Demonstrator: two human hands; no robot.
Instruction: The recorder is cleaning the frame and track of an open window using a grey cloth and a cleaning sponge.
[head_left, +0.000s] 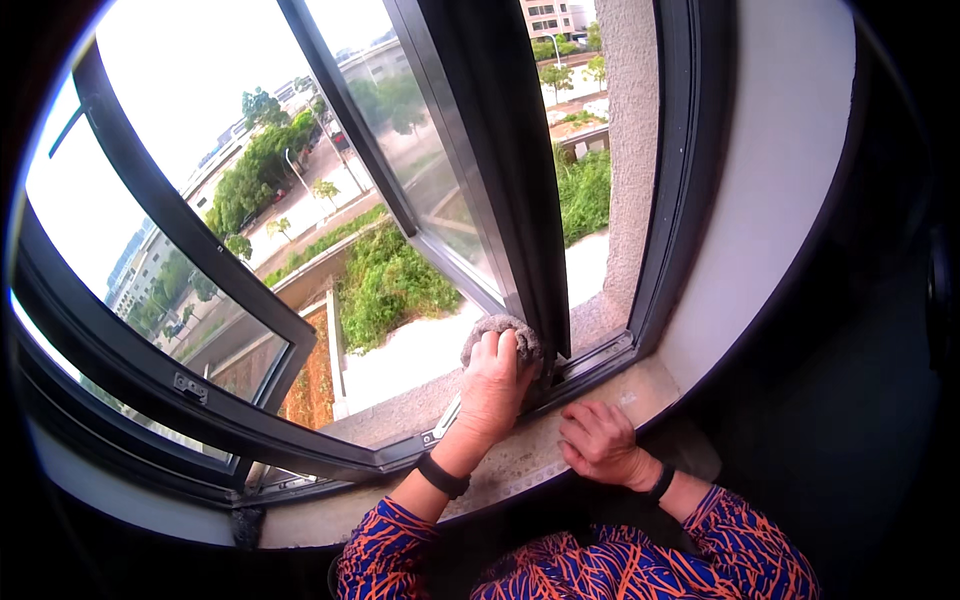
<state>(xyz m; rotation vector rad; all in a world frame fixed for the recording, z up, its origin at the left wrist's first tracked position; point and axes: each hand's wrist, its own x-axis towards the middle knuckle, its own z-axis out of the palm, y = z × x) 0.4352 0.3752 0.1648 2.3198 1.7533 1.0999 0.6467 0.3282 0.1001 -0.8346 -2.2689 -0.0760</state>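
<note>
My left hand (489, 394) holds a bunched grey-brown cloth (480, 334) against the lower part of an open window sash (517, 187). The sash has a dark frame and a glass pane (420, 142), and it is swung outward. Part of the cloth is hidden behind my fingers. My right hand (600, 444) rests on the stone windowsill (517, 476), its fingers curled and nothing seen in them. Between my left wrist and the lower frame, a metal stay arm (442, 424) shows.
Another dark-framed sash (187, 232) stands open at the left. A small dark bundle (246, 526) lies at the sill's left part. The pale wall reveal (765, 150) bounds the right side. Through the opening, shrubs (390, 292) and a paved strip lie below.
</note>
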